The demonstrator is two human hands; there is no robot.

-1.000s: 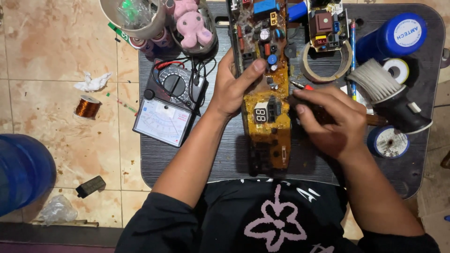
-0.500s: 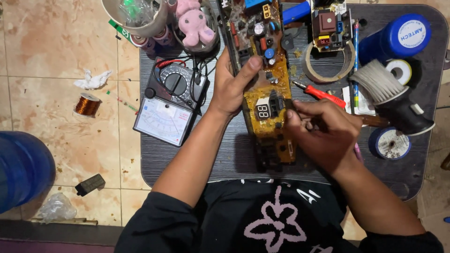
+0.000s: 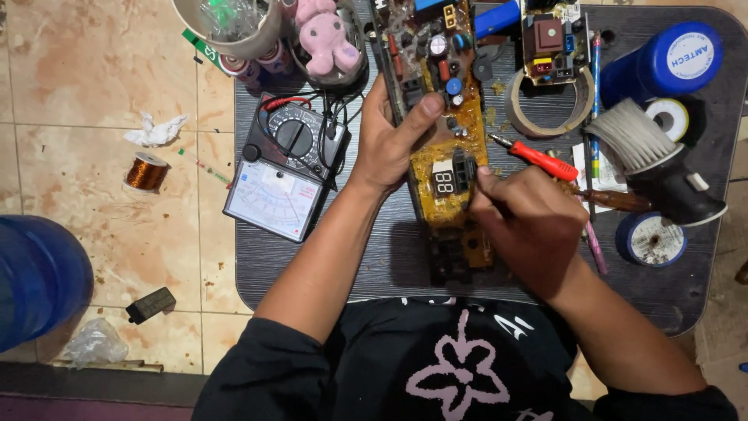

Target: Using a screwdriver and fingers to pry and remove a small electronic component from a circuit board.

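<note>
multimeter (image 3: 280, 168) | copper coil (image 3: 146, 171) | tape roll (image 3: 545, 105) | brush (image 3: 654, 156) | red screwdriver (image 3: 538, 160)

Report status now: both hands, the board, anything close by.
Left hand grips long yellow-brown circuit board. Right hand pinches black part on it. Red-handled screwdriver lies beside right hand.

Bare bench (image 3: 374, 269) lies open just below the multimeter (image 3: 284, 168). Right of the circuit board (image 3: 444, 132), a red screwdriver (image 3: 538, 161), brush (image 3: 635, 140) and tape rolls (image 3: 650, 238) crowd the way.
</note>
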